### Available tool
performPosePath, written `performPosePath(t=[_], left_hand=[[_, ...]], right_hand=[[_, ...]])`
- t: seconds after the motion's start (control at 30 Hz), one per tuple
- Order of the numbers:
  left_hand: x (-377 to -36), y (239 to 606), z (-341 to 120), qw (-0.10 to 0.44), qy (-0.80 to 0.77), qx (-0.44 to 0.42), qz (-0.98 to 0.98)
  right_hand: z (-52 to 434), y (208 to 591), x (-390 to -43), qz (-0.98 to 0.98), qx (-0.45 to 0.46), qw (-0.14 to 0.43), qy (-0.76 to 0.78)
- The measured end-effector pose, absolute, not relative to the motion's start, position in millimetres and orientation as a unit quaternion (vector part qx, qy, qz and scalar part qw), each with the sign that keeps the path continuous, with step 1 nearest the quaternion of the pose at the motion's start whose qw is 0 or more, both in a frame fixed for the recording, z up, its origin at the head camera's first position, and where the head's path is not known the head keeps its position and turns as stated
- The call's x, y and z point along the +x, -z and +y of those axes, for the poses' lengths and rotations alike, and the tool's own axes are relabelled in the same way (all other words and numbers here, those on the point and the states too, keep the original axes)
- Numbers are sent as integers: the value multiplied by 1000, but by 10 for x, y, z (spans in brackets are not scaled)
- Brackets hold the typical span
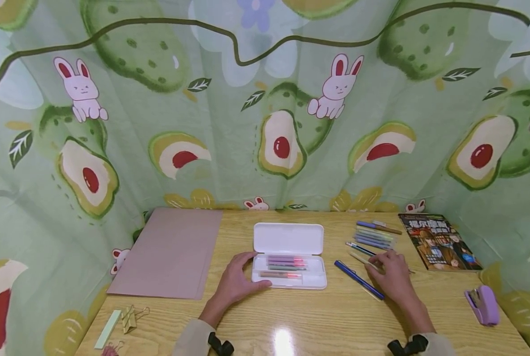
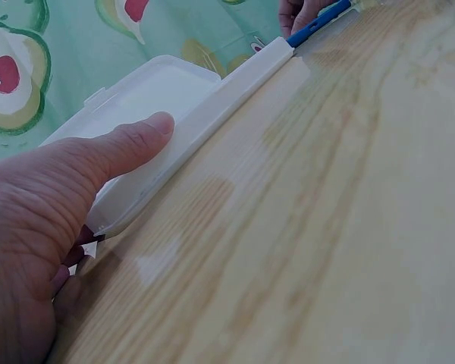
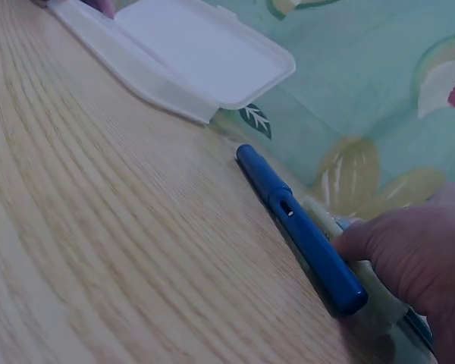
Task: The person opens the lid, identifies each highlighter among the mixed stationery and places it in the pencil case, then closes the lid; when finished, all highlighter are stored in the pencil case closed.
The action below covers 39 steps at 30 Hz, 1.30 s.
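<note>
A white pencil case lies with its lid raised, and several purple, green and orange-brown pens lie inside. My left hand grips the case's left end. In the left wrist view its thumb lies along the front wall while the other fingers are mostly hidden. To the right, my right hand pinches a pale cream pen on the table; its fingertips are partly hidden. A blue pen lies just left of that hand, and a dark pen lies beyond it.
Several pens in a clear sleeve lie at the back right, near a magazine. A purple stapler stands at the right edge. At left are a mauve folder, a gold binder clip and a pale green strip.
</note>
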<state>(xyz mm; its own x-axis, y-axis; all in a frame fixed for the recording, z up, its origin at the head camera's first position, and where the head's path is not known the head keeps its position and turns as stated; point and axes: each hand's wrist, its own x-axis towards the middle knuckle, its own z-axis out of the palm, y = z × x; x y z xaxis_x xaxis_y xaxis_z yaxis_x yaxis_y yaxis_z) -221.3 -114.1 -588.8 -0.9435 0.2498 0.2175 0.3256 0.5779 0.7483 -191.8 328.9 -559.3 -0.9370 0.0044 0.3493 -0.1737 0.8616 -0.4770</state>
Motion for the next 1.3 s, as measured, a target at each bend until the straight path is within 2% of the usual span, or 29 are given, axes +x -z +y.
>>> performPosePath(t=[0.4,0.73,0.93,1.1,1.3], left_hand=[[-2218,5867,-1143,41,431,-158,-888],[-2205,5859,-1144,42,425,-157,-890],[-2202,5865,-1147,40,424,-155,-892],[-2200,5864,-1146,40,425,-155,-891],[-2200,5852,-1136,44,431,-161,-887]], right_hand=[[3092,5424,-1852,-929,107,198,-293],[2572,5392,-1866,-906,196,220,-305],[2149,5456,-1867,-897,251,179,-316],[1833,5465,-1928,-894,298,168,-289],[1555,5427,-2040,-907,311,103,-264]])
